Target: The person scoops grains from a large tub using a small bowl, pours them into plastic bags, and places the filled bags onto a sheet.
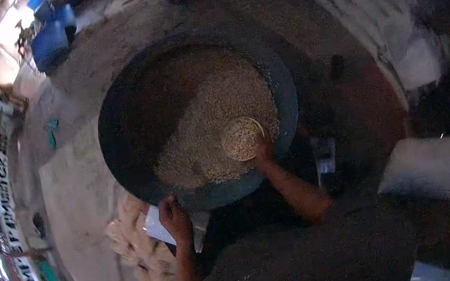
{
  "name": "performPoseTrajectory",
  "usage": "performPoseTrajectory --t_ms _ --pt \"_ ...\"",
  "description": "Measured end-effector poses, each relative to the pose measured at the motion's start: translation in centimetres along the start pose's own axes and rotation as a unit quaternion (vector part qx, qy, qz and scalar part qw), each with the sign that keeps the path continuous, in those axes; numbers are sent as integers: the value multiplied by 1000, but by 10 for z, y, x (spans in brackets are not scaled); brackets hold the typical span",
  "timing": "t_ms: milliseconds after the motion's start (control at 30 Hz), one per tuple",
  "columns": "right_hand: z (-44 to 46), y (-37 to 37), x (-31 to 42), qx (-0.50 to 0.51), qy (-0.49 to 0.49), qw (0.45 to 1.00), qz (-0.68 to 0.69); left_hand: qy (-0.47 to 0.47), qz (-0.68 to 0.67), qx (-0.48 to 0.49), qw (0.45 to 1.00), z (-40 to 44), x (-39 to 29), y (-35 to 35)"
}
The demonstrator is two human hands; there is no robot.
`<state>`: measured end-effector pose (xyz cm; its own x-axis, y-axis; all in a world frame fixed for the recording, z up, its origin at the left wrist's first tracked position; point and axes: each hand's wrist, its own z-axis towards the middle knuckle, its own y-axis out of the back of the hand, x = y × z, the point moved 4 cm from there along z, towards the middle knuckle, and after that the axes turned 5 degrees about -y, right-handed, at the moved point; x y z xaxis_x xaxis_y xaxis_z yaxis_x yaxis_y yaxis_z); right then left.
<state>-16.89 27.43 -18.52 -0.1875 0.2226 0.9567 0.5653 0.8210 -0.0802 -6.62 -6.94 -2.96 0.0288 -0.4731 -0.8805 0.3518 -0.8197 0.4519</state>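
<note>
A seated person leans in over a wide, dark basin (227, 193), where pale grains (224, 97) lie banked toward the right and near sides. The right hand (264, 149) has its fingers closed on the edge of a round bowl (259, 122) filled with the same grains, held inside the basin and roughly level, probably so that nothing spills. The fingers of the left hand (177, 222), just outside the near-left rim, appear curled around white plastic (157, 225), perhaps kept there for easy reach. Beside it, pale packets (133, 247) lie clustered on the floor (71, 181), their contents too blurred to tell.
</note>
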Motion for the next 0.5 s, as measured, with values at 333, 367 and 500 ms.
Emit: performPoseTrajectory --t_ms 333,367,500 --pt "12 -8 -20 74 6 997 -37 -301 198 182 915 44 -24 27" --pt "-1 -6 -3 52 39 991 -118 -329 212 205 897 52 3 31" --pt "1 -10 -10 66 100 979 -166 -85 -107 -12 991 65 12 36"
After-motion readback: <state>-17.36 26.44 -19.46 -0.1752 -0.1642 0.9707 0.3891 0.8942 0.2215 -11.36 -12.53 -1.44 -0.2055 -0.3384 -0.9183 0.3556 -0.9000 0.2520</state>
